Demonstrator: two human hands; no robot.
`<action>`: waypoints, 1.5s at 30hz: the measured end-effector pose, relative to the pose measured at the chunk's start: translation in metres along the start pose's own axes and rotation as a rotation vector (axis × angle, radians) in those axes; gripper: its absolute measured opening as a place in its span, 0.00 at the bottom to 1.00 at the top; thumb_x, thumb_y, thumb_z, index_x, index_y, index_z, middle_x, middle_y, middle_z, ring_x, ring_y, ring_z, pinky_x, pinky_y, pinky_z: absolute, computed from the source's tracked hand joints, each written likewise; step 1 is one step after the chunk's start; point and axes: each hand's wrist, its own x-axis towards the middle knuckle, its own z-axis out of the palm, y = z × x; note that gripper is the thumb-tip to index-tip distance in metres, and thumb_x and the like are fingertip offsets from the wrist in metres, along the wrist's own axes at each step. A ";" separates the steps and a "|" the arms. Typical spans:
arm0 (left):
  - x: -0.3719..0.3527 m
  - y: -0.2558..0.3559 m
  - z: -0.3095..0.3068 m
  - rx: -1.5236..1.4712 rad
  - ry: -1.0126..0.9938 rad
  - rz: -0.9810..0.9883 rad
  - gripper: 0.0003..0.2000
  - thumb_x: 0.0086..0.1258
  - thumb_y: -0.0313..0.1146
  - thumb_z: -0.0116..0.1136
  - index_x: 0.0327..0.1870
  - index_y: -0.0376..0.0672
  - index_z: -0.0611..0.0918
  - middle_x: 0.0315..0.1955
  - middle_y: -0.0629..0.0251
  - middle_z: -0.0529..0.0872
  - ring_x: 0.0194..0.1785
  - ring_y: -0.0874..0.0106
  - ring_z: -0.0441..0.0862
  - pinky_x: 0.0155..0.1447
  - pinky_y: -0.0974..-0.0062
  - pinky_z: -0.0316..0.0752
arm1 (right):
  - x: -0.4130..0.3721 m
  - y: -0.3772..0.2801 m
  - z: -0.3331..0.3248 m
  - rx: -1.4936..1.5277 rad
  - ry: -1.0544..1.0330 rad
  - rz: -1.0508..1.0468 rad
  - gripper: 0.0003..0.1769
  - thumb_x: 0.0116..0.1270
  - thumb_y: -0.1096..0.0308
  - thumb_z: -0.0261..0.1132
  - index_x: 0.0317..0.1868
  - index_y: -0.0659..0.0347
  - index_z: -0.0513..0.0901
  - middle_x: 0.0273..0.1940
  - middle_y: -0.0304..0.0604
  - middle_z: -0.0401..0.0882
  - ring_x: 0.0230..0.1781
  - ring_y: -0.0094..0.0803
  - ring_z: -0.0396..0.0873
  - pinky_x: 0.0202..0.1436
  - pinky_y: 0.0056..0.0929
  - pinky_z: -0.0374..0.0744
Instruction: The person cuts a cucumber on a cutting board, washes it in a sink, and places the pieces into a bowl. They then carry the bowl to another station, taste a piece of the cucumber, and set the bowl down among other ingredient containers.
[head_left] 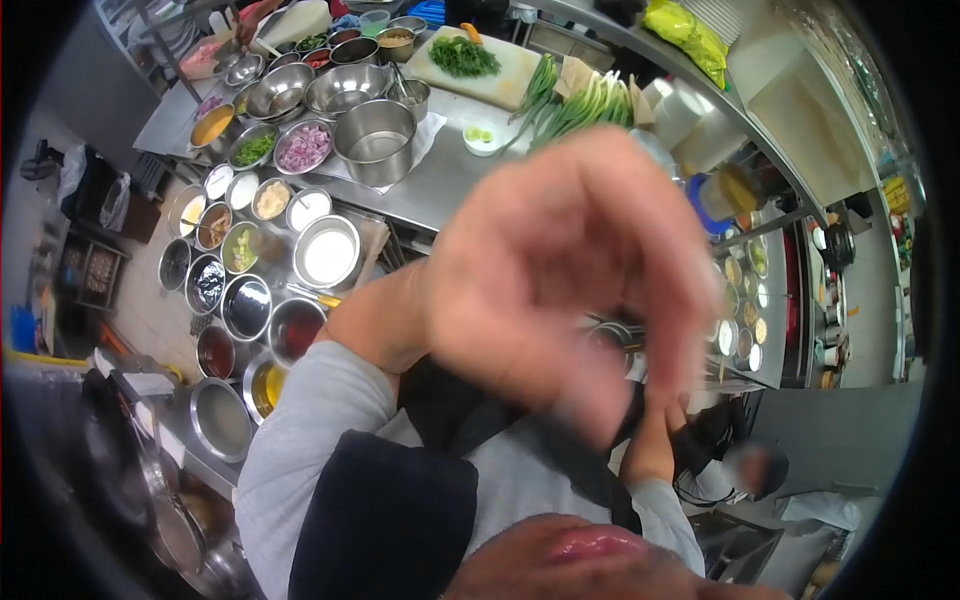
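My left hand (pixel 560 280) is raised very close to the camera, large and blurred. Its fingers curve round with a gap between them and the thumb, and nothing shows in it. On the right, my bare right forearm (pixel 652 445) comes out of a grey sleeve; its hand is hidden or merges with the blurred fingers. Behind the raised hand are a steel counter (pixel 425 190), a deep steel pot (pixel 375 142), green onions (pixel 585 108) and a small white bowl (pixel 483 139).
Chopped greens (pixel 463 57) lie on a cutting board (pixel 518 86). Bowls of red onion (pixel 304 147), white liquid (pixel 327 252) and dark sauce (pixel 247 306) stand at left. A person (pixel 745 472) is at lower right. Pans (pixel 178 535) sit at lower left.
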 end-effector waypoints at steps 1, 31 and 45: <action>0.000 -0.004 -0.019 0.137 0.071 -0.034 0.10 0.72 0.19 0.73 0.48 0.36 0.82 0.39 0.59 0.85 0.40 0.67 0.84 0.43 0.72 0.80 | 0.004 -0.002 -0.001 -0.009 0.011 -0.023 0.20 0.80 0.52 0.65 0.53 0.60 0.91 0.45 0.60 0.92 0.50 0.60 0.89 0.57 0.52 0.83; -0.228 -0.048 -0.341 2.140 -0.063 -1.799 0.15 0.68 0.40 0.65 0.52 0.48 0.93 0.57 0.55 0.93 0.63 0.55 0.90 0.68 0.51 0.80 | 0.001 -0.023 -0.011 -0.028 -0.007 0.056 0.23 0.78 0.50 0.63 0.54 0.63 0.90 0.53 0.65 0.89 0.59 0.64 0.85 0.65 0.56 0.80; -0.224 -0.056 -0.362 2.196 -0.024 -1.762 0.15 0.64 0.37 0.75 0.51 0.50 0.93 0.53 0.60 0.95 0.60 0.56 0.92 0.63 0.55 0.84 | 0.000 -0.033 -0.019 0.037 -0.018 0.077 0.22 0.79 0.51 0.65 0.53 0.63 0.91 0.51 0.62 0.91 0.56 0.60 0.88 0.63 0.54 0.82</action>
